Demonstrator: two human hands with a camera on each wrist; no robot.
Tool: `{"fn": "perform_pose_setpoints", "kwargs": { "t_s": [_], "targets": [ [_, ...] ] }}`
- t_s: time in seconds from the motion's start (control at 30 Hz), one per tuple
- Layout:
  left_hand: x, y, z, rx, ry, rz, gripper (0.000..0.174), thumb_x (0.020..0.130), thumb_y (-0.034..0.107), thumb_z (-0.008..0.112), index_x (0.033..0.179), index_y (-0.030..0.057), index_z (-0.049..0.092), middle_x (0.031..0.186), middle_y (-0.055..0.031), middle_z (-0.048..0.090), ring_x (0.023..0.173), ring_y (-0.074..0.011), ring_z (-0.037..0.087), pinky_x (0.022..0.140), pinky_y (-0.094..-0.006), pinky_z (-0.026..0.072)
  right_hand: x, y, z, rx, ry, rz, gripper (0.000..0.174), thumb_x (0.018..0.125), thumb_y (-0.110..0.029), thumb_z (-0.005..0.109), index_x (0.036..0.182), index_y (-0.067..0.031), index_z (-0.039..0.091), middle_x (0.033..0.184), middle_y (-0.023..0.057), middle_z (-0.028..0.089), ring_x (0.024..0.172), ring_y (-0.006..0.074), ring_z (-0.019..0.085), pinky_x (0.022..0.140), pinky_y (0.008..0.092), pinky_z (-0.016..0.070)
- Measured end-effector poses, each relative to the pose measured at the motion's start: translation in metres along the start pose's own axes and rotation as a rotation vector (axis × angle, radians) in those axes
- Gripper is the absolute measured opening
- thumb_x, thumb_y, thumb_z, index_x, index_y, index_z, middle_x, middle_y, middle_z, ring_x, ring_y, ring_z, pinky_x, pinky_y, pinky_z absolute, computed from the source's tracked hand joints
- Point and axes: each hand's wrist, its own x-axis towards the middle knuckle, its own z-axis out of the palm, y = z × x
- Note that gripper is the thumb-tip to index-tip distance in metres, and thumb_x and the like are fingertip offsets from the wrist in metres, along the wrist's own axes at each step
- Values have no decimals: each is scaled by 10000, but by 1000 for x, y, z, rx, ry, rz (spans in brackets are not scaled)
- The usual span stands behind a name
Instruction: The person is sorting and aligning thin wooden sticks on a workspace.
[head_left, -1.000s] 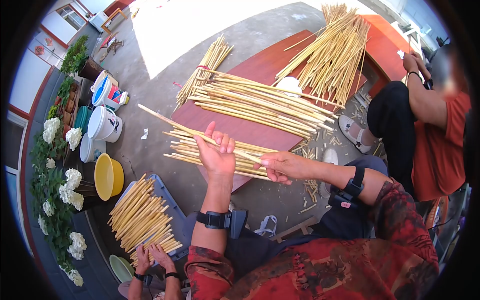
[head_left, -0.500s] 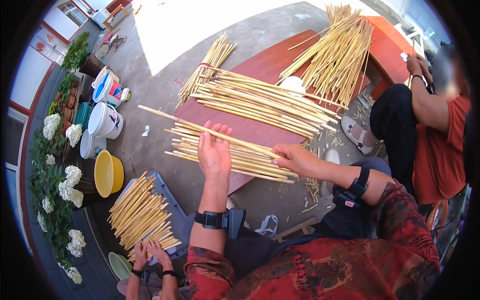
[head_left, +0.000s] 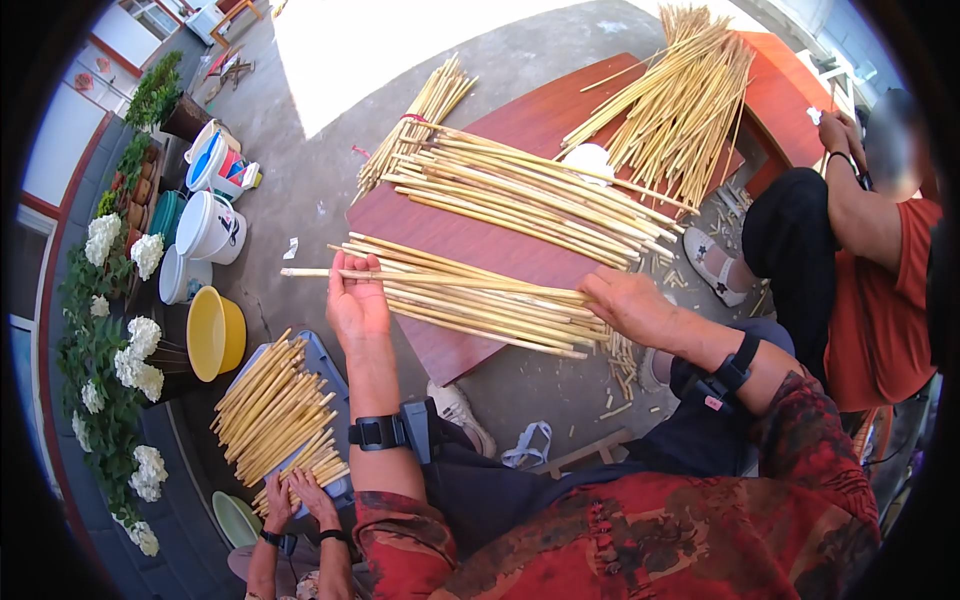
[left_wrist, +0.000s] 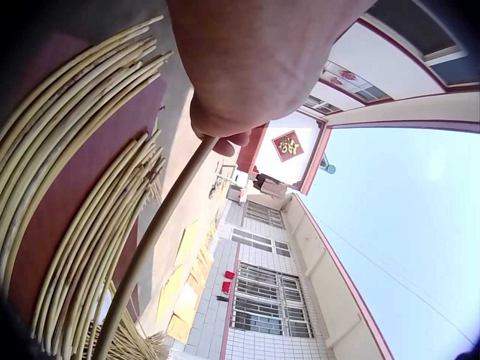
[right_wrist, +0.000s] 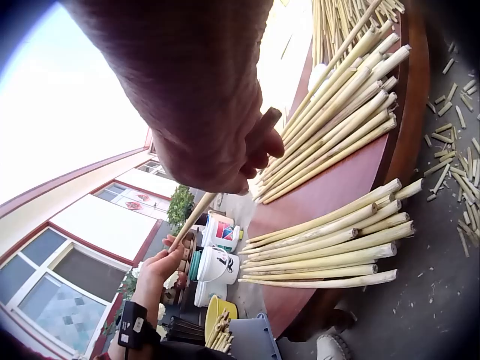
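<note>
One long pale stick (head_left: 450, 280) is held between the two hands, above a row of similar sticks (head_left: 480, 318) at the table's near edge. The left hand (head_left: 358, 300), palm up, has its fingers and thumb round the stick near its thin left end. Pinched in the right hand (head_left: 632, 302) is the other end. In the left wrist view the stick (left_wrist: 161, 217) runs down from the left hand (left_wrist: 255, 75). The right wrist view shows the thick end (right_wrist: 264, 126) jutting past the right hand (right_wrist: 206, 127), with the left hand (right_wrist: 159, 266) farther along.
More sticks (head_left: 530, 195) lie across the red table (head_left: 430, 230), beside a tied bundle (head_left: 415, 125) and a large heap (head_left: 690, 110). A blue tray (head_left: 322, 365) of short sticks, buckets (head_left: 208, 228) and a yellow basin (head_left: 215, 333) stand left. Two other people sit nearby.
The left hand has slid left along the stick towards its thin end. The right hand has moved right and slightly up, and the stick now lies nearly level.
</note>
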Motion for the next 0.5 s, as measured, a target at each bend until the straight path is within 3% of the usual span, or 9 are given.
{"fn": "perform_pose_setpoints", "kwargs": {
  "t_s": [0.03,0.1,0.13,0.17,0.23,0.37,0.5],
  "targets": [
    [4,4,-8,1,4,-2,312,921,228,282,1028,-30,422,741,-53,407,615,-147,400,627,-310,429,0,1,-1,-38,-5,-2,147,784,-159,511,863,-58,440,811,116,519,759,314,526,609,384,433],
    [5,16,-16,-113,-217,-8,318,921,270,287,958,-9,433,635,-15,365,515,-116,346,504,-275,379,0,3,7,37,-2,3,158,794,-179,505,862,-53,438,786,128,527,738,320,532,595,391,432],
    [3,18,-9,-99,-36,16,351,917,326,289,898,8,437,541,12,293,435,-92,262,402,-227,280,1,3,10,111,5,8,172,805,-198,499,860,-48,436,760,140,535,718,327,538,582,398,432],
    [3,18,-7,-98,-37,7,351,917,326,289,898,8,437,541,12,293,435,-92,262,402,-227,280,1,1,10,110,6,17,172,805,-198,499,860,-48,436,760,140,535,718,327,538,582,398,432],
    [2,20,-6,-108,-136,34,392,911,365,287,901,7,446,507,17,272,409,-82,246,367,-199,243,8,-6,13,54,-278,128,213,826,-238,479,867,-35,428,684,175,536,655,358,539,565,429,424],
    [-6,8,0,-147,-236,-31,408,906,384,292,880,15,464,485,26,249,392,-70,229,357,-188,222,19,-16,22,164,-213,83,257,836,-267,466,872,-18,415,627,198,522,603,385,528,560,454,415],
    [-39,-36,8,-74,-401,-143,403,899,378,321,839,17,491,472,27,250,387,-75,228,363,-210,232,35,-35,29,236,-307,85,275,831,-263,476,886,0,419,687,225,535,668,391,532,599,455,414]
  ]
}}
